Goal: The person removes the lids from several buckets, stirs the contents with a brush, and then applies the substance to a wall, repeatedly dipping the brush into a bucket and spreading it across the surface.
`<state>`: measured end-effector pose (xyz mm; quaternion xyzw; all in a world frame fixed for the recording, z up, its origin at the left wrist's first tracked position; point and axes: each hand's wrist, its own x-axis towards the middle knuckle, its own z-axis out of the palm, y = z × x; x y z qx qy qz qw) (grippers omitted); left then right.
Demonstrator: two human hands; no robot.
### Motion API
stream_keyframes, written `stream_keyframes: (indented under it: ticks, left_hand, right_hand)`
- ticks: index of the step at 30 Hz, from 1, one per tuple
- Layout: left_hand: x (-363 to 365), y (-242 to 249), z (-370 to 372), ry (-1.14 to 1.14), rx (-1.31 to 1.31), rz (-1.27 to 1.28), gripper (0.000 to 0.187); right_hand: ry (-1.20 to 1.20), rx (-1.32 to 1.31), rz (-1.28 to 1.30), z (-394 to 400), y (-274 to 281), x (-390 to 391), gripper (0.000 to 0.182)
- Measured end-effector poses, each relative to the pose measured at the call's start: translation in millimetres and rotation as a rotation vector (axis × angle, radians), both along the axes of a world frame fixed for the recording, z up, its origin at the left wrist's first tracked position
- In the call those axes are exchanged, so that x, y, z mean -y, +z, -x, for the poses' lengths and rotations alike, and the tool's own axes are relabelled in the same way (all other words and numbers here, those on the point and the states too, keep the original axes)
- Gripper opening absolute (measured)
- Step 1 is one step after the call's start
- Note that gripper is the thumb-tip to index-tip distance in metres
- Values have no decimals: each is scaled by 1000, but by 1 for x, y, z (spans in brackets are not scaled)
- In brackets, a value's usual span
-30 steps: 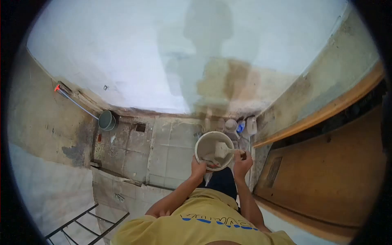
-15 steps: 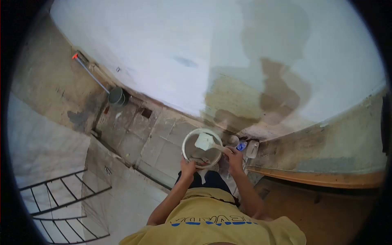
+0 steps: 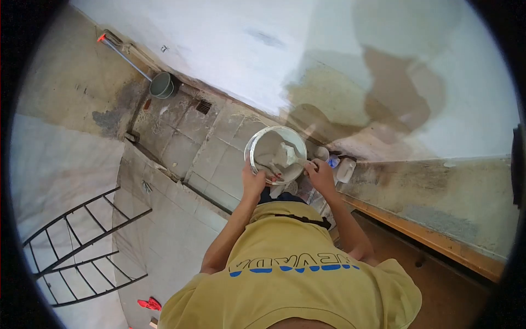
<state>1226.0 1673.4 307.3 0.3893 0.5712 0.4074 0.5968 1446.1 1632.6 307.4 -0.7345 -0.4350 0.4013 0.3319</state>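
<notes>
A white bucket (image 3: 250,143) is in front of my body, seen from above, with greyish-white residue on its walls. My left hand (image 3: 253,182) is closed on its near left rim. In my right hand (image 3: 321,176) is the handle of a wide paint brush (image 3: 286,155) coated in white; its head is inside the bucket's opening. A thin item with red bits (image 3: 275,175) lies low in the bucket, too small to name.
Beyond the bucket rises a partly white wall (image 3: 230,60). Small containers, including a white jug (image 3: 346,170), stand to the right. A dark bucket (image 3: 162,85) and a long-handled tool (image 3: 126,57) are at far left. Black metal ladder-like frames (image 3: 87,236) and a red cloth (image 3: 149,304) lie lower left.
The view has tilted, so the bucket and hands appear higher. The brush head has gone from above the rim to lower inside the bucket. Both hands keep their holds.
</notes>
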Motion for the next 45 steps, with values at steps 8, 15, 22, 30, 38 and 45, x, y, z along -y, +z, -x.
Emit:
stream_keyframes:
  ticks: [8, 15, 22, 30, 38, 45]
  left_hand:
    - [-22, -32, -7, -165, -77, -75, 79]
    - [-24, -5, -31, -134, 144, 62, 59]
    - [-27, -19, -44, -221, 52, -109, 60]
    - [-21, -4, -44, -209, 45, 68, 59]
    - [-30, -1, 3, -307, -920, -776, 45]
    - [-29, 24, -74, -909, -616, -587, 38]
  right_hand:
    - [-211, 236, -99, 17, -6, 4, 30]
    - [-314, 378, -250, 12, -10, 3, 30]
    - [-426, 188, -141, 9, -17, 14, 49]
    - [-356, -743, 170, 14, -13, 23, 41]
    - [-416, -885, 87, 32, -42, 22, 32]
    - [-300, -711, 42, 43, -35, 32, 31]
